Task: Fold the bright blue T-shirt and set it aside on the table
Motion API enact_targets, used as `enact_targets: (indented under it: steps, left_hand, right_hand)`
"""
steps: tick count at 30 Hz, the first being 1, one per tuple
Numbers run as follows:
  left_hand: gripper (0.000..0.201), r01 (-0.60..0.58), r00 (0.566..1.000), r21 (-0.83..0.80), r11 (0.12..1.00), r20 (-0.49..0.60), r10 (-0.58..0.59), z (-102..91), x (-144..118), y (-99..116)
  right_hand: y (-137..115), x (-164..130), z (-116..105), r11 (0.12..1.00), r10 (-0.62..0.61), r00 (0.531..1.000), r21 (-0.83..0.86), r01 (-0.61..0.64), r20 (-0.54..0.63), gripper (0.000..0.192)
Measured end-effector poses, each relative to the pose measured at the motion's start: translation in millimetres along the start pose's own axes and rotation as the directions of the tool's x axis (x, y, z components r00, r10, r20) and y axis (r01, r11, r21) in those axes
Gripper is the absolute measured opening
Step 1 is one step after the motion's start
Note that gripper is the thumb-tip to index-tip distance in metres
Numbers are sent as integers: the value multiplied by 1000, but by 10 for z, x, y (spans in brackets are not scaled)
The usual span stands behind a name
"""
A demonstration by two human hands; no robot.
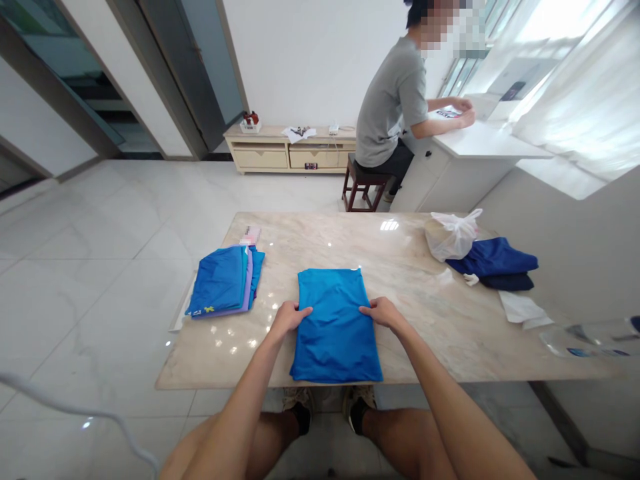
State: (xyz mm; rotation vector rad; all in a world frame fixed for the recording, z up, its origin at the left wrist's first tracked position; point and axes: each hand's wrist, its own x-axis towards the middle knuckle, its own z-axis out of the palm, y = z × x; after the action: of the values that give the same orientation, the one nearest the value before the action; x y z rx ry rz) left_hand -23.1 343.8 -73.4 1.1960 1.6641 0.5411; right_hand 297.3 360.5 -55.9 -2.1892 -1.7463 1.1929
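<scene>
A bright blue folded garment (336, 333) lies flat as a rectangle at the front edge of the marble-look table (400, 250). My left hand (291, 316) pinches its left side, thumb on top and fingers tucked beneath. On the opposite side, my right hand (380, 312) grips the right edge in the same way. To the left rests a stack of folded clothes (223, 280) in blue and purple, the top one bearing a small yellow mark at its lower corner.
A small pink box (250, 235) sits behind the stack. On the right are a white plastic bag (453, 233), dark blue cloth (495, 260), white paper (524, 310) and a clear bottle (595, 338) lying down. Beyond, a person (393, 100) sits on a stool (363, 183) at a white counter.
</scene>
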Motion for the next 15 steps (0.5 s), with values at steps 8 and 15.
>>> enact_targets:
  steps: [8,15]
  left_hand:
    - [52,-306,950,-306,902,-162,268,-445,-509,699]
    - [57,-422,877,-427,800,-415,241,-509,-783,930]
  right_hand:
    - [-278,-493,-480,829,-259,908,406,384,-331,51]
    - [-760,-808,-572,596,-153,825,615,516,-544,64]
